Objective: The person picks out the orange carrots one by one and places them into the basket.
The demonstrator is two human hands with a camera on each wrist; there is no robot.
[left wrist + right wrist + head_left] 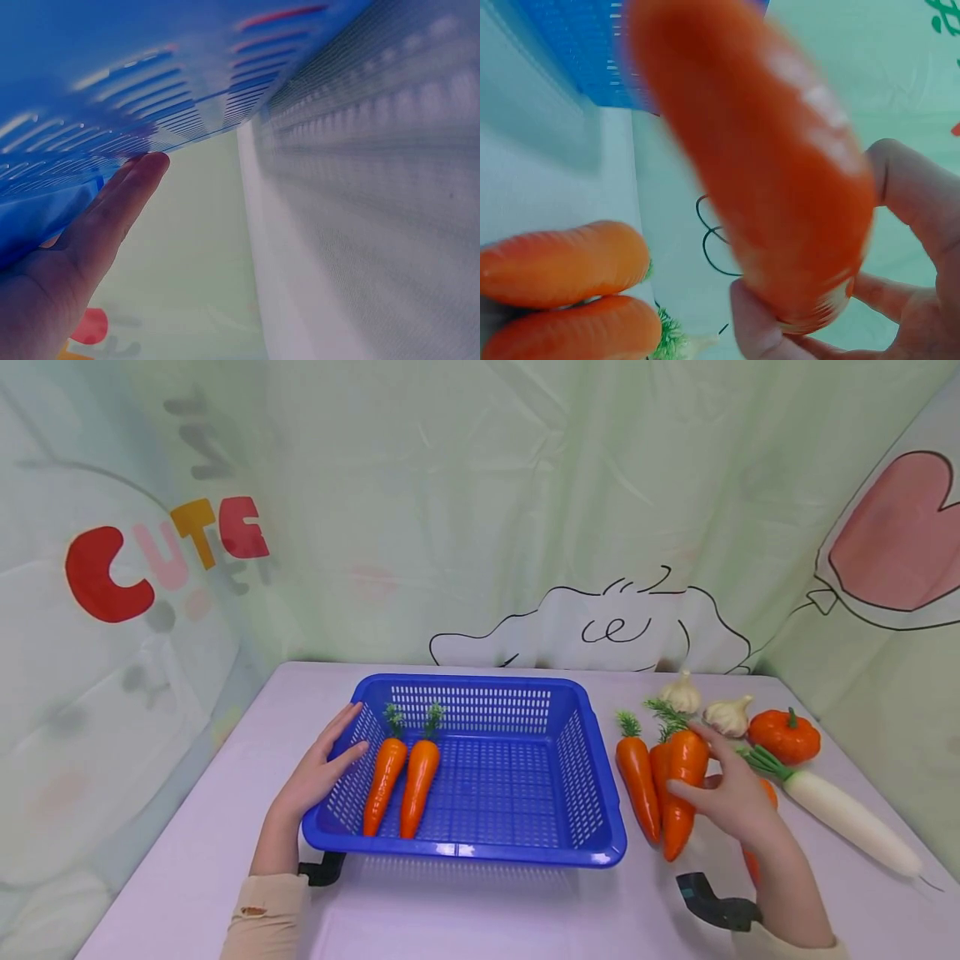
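A blue plastic basket [487,852] with slotted walls holds two orange carrots, one [385,785] close to its left wall and the other [420,789] beside it. My left hand [318,777] rests against the basket's left side, its fingers straight along the outer wall and the thumb over the rim. To the right of the basket, my right hand [731,785] grips a thick carrot [686,764] between thumb and fingers, tip down. That carrot fills much of the right wrist view, off the table, and overlaps another carrot [637,785] and a mostly hidden one in the head view.
Under and behind the right forearm shows a partly hidden orange vegetable [751,864]. Farther right lie a white radish [851,818] with green leaves and a small pumpkin [784,737]. Two garlic bulbs, one [681,693] behind the other [727,717], sit near the table's back edge.
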